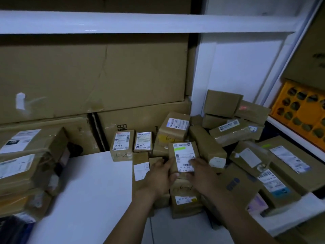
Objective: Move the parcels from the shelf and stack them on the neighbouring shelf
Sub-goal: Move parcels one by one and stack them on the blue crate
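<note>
A small brown parcel (182,154) with a white label and a green stripe is held between both hands at the middle of the view. My left hand (161,175) grips its left edge and near corner. My right hand (200,171) holds its right side with the thumb lying on the label. It sits above a heap of several cardboard parcels (216,143). Two small labelled boxes (123,143) marked by hand stand at the back of the white shelf surface (88,187).
Large flat cartons (91,76) line the back wall under a white shelf board (140,22). Taped parcels (29,155) are stacked at the left. A yellow crate (302,110) sits on the right-hand shelf, with bigger labelled boxes (288,161) below it.
</note>
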